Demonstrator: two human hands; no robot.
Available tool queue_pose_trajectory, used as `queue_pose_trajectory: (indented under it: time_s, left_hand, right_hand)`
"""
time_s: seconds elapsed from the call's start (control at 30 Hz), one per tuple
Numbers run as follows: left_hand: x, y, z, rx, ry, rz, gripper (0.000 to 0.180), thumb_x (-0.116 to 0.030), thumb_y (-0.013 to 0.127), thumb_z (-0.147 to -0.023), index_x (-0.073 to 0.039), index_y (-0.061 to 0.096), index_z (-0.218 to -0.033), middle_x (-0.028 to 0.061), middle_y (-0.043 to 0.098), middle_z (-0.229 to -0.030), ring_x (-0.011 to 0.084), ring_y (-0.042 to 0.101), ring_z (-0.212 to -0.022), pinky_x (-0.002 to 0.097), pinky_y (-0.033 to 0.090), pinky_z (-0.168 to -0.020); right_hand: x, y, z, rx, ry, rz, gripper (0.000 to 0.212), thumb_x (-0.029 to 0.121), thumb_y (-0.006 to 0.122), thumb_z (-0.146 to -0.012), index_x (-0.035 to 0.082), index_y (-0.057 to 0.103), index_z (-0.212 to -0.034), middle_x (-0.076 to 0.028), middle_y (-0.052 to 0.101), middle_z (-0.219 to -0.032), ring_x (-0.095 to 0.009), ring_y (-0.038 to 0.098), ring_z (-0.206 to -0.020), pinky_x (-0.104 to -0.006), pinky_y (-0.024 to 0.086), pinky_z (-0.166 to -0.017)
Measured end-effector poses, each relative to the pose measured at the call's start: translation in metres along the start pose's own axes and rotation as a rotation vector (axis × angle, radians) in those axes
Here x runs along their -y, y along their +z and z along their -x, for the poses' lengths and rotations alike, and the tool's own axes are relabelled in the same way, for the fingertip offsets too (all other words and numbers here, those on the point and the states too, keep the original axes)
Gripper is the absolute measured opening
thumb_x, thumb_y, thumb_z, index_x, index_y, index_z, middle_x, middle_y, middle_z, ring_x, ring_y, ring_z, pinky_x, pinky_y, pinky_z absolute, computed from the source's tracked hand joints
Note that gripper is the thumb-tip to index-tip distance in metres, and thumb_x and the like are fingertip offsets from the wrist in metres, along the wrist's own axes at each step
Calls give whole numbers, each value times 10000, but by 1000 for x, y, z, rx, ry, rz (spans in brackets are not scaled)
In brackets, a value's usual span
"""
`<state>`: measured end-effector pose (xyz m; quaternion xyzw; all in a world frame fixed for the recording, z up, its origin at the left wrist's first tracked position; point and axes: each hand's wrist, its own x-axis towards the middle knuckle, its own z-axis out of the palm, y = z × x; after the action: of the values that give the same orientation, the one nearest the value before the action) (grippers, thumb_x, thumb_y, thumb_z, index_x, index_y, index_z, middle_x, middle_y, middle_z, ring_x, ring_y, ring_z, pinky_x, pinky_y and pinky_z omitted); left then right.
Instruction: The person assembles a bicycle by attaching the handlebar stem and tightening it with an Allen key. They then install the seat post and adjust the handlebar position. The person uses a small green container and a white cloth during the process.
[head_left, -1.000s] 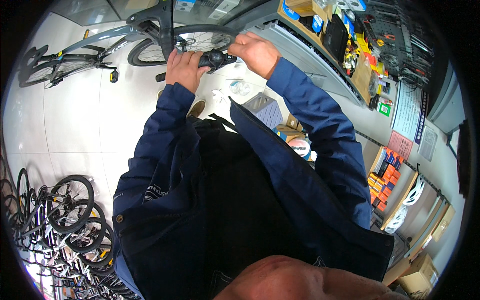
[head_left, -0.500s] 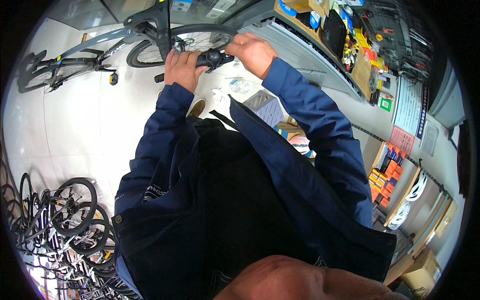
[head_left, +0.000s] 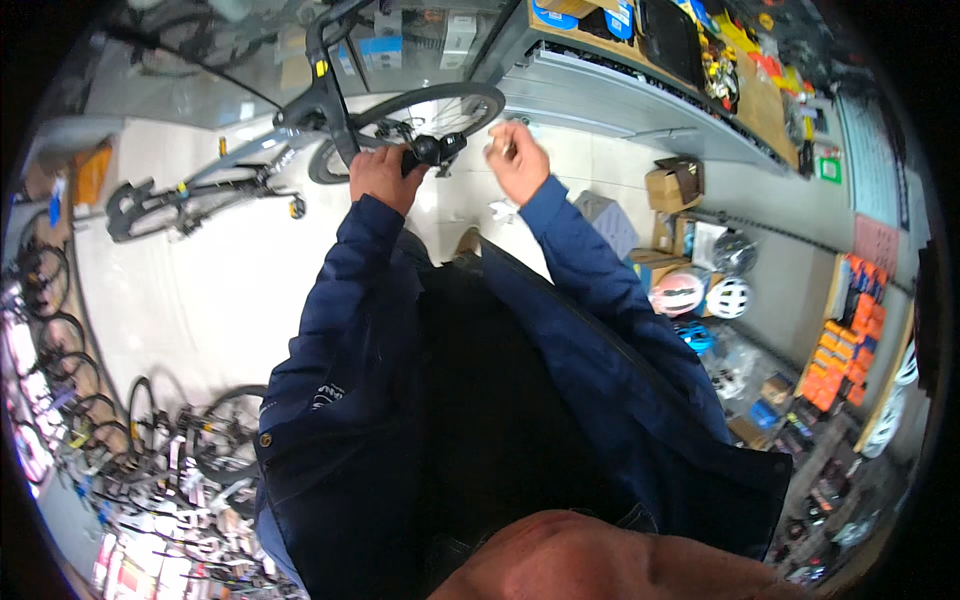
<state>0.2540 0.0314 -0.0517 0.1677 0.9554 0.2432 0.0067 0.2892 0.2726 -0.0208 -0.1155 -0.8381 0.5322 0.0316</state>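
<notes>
A pale tiled floor (head_left: 230, 270) fills the upper left and middle of the room, and at the upper right stands a long grey workbench (head_left: 610, 95) whose wood top carries a dark tray (head_left: 670, 40) and a jumble of small yellow and red items. Many bicycles (head_left: 220, 430) crowd the lower left. On the right, an open cardboard box (head_left: 675, 188), a grey crate (head_left: 607, 222), and pink (head_left: 678, 293), white (head_left: 728, 298) and blue (head_left: 692, 335) helmets lie along the wall, near a shelf of orange boxes (head_left: 845, 345). The grey-framed bicycle (head_left: 245, 155) stands on the tiles ahead of the person, its long axis slanting from the left up towards the upper middle, with its front wheel (head_left: 440, 92) just beyond the hands. The left hand (head_left: 380, 180) is closed round one end of a black fitting (head_left: 440, 150) at the bicycle's front; the rest of the fitting juts out to the right and slightly upward. The right hand (head_left: 518, 165) is apart from the left, just beside the fitting's far end, fingers curled inward; whether they pinch anything small cannot be told. White lettering crosses the front of the navy jacket (head_left: 350, 320), and a pale poster (head_left: 870, 150) and a pink sheet (head_left: 876, 245) hang at the right, their print too small to make out.
</notes>
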Motion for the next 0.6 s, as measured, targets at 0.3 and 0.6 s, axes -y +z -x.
queue_pose_trajectory:
  time_s: [0.3,0.6]
  left_hand:
    - [44,-22,-78,542,465,234,363,-245,668,-933,-112,657,-1270,196,745,-978,409,718,-906,481,571,-784]
    - [35,-12,-128,661,1012,571,545,-60,721,-883,-67,592,-1413,157,634,-1369,327,685,-1151,387,553,-994]
  right_hand:
    - [25,73,52,-285,37,176,794,248,888,-754,112,500,-1434,-159,633,-1200,-353,684,-1019,-415,568,-872]
    - [59,102,72,-551,224,110,619,253,793,-827,104,580,-1389,-165,663,-1194,-376,699,-1034,-419,579,-872]
